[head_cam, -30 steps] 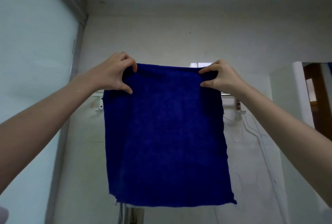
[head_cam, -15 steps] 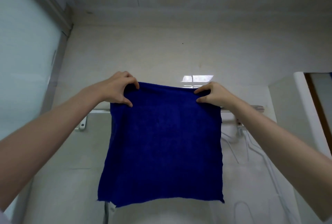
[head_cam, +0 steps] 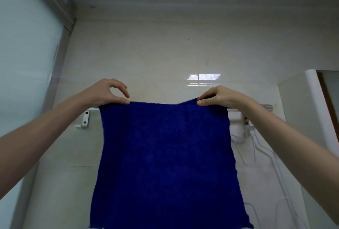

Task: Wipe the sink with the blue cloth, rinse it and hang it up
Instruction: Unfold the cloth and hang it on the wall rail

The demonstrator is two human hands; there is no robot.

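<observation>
head | blue cloth (head_cam: 165, 155) hangs spread flat in front of the wall-mounted towel rail (head_cam: 268, 107), top edge at rail height | left hand (head_cam: 107, 94): thumb tip on the top edge, index finger raised off it, grip unclear | right hand (head_cam: 221, 97): thumb and fingers pinch the top right corner
</observation>
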